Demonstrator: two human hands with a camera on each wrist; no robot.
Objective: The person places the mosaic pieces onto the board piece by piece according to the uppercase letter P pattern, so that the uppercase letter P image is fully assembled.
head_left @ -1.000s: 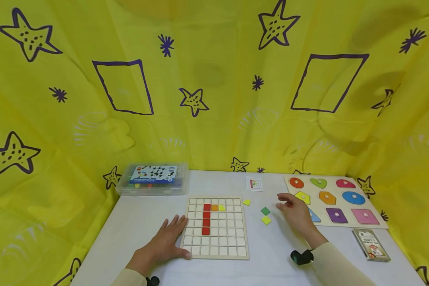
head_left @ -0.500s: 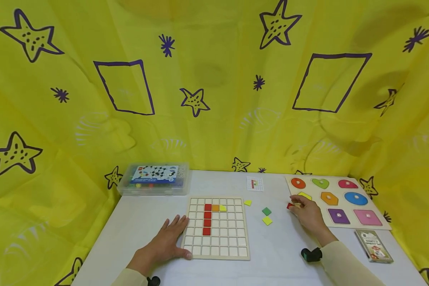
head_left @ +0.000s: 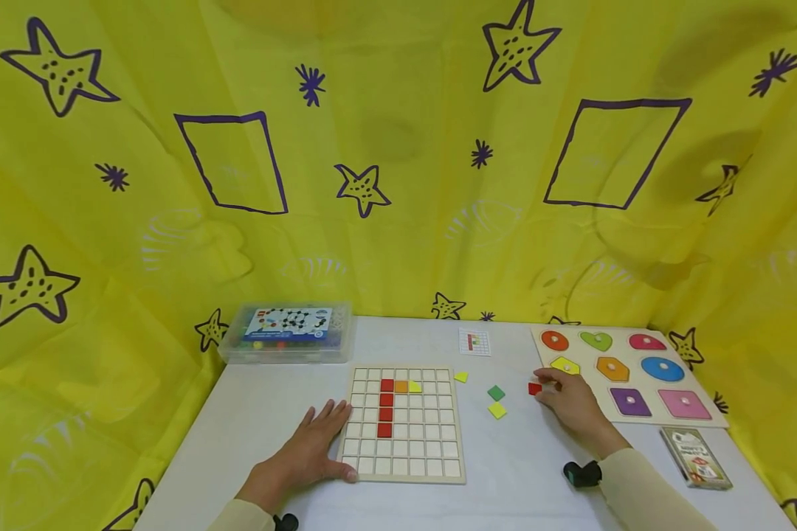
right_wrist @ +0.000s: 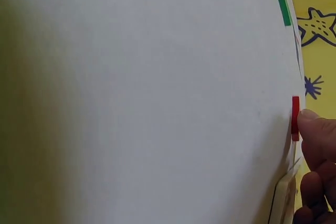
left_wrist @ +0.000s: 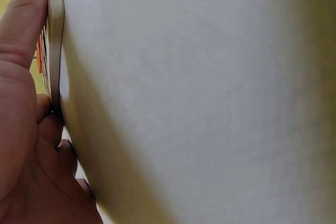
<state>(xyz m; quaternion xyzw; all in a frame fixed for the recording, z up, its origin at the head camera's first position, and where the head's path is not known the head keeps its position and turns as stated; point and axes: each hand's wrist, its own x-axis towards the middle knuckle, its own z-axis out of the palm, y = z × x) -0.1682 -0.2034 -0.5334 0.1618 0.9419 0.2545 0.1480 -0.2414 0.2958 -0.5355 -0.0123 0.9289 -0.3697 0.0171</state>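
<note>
My left hand [head_left: 312,446] lies spread at the left side of the wooden grid board [head_left: 405,476], fingers extended. In the left wrist view its thumb [left_wrist: 21,30] lies along the board's edge [left_wrist: 55,51]. Red square tiles [head_left: 386,414] form a column on the grid, with an orange tile [head_left: 401,386] and a yellow cut-corner tile [head_left: 415,386] beside the top one. At the right, my right hand [head_left: 574,405] pinches a red square tile [head_left: 534,389] at its edge, low over the table. The right wrist view has the thumb against this red tile [right_wrist: 295,119].
Green [head_left: 497,393] and yellow [head_left: 497,410] tiles lie between board and right hand, a yellow piece [head_left: 461,377] nearer the board. Behind are a pattern card [head_left: 474,342] and plastic case [head_left: 285,332]. A shape puzzle [head_left: 637,350] and card box [head_left: 696,457] stand right.
My right hand has moved right toward the shape puzzle and taken hold of a red tile, which has since shifted slightly left and nearer. The left hand has stayed by the board.
</note>
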